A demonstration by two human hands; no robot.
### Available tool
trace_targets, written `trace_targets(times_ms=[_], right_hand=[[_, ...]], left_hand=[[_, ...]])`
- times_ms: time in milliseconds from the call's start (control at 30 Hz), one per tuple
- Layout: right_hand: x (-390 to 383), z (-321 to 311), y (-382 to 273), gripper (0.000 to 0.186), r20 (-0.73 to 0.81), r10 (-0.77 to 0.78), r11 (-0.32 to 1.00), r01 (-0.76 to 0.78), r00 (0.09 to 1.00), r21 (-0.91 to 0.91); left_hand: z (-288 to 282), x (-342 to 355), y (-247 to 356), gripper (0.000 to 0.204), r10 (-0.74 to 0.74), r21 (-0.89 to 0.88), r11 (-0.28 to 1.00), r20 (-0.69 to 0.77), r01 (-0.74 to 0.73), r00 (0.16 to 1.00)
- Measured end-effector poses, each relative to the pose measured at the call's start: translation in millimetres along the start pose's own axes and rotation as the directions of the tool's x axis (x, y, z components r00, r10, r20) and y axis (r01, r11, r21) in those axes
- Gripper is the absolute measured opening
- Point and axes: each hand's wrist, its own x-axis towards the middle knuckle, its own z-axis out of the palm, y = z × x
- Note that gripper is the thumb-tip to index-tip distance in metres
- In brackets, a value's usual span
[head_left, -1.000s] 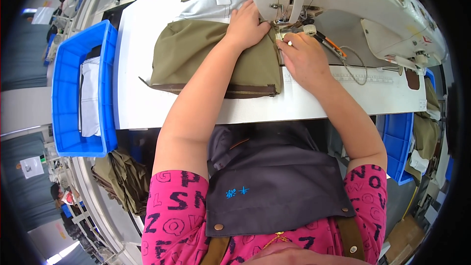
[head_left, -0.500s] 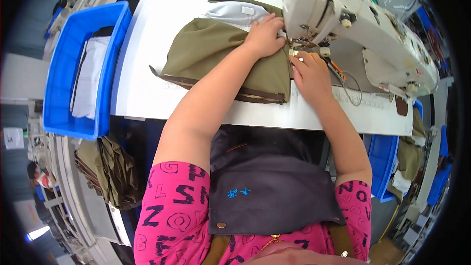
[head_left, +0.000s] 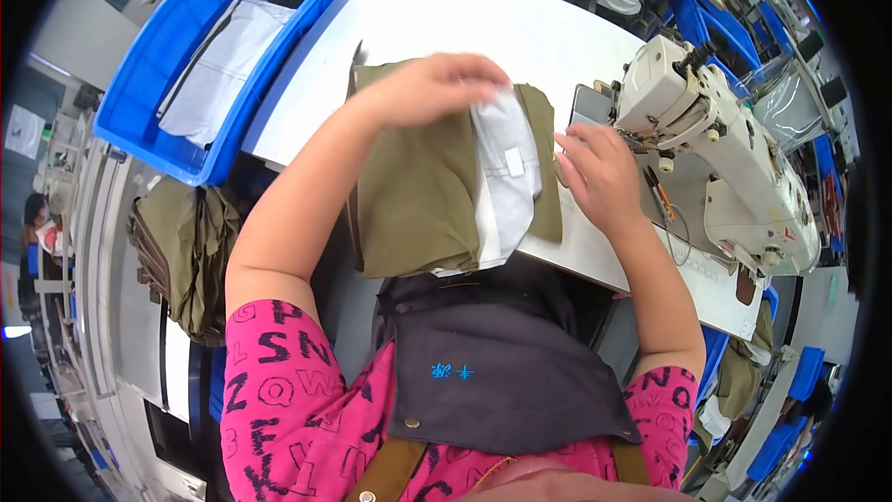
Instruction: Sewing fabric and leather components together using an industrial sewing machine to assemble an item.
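A folded olive fabric piece [head_left: 413,191] lies on the white table in front of me, its near end reaching past the table edge toward my apron. A grey-white lining panel [head_left: 505,163] with a small white label runs along its right part. Over the upper part of the fabric is my left hand [head_left: 441,88], somewhat blurred, fingers stretched to the right near the top of the lining. My right hand [head_left: 602,172] is at the right edge of the olive fabric, fingers bent and apart, thumb by the edge; whether it touches the cloth is hard to see.
To the right stands a white sewing machine [head_left: 715,144], with an orange-handled tool [head_left: 662,191] beside it. At the upper left a blue bin [head_left: 223,163] holds grey-white pieces. More olive fabric [head_left: 190,242] hangs in a bunch below that bin. Another blue bin [head_left: 715,353] is at lower right.
The fabric has come away from the sewing machine toward me and turned, so its lining now runs down the right part. My left hand has lifted and moved left; my view has shifted.
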Motion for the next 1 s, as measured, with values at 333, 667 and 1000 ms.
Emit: trace_targets(times_ms=[333,667,1000], right_hand=[[114,67,5,0.029,0.084,0.112,0.981,-0.124,0.99,0.153],[176,83,-52,0.033,0.671,0.1,0.995,-0.088,0.734,-0.052],[192,11,-73,0.023,0.101,0.507,0.336,-0.304,0.856,0.892]], left_hand=[[-55,-75,-11,0.02,-0.002,0.49,0.839,-0.434,0.238,0.901],[-46,-131,7,0.012,-0.134,-0.122,0.99,-0.663,0.07,0.737],[-53,-93,85,0.009,0.446,0.204,0.838,-0.79,-0.507,0.42]])
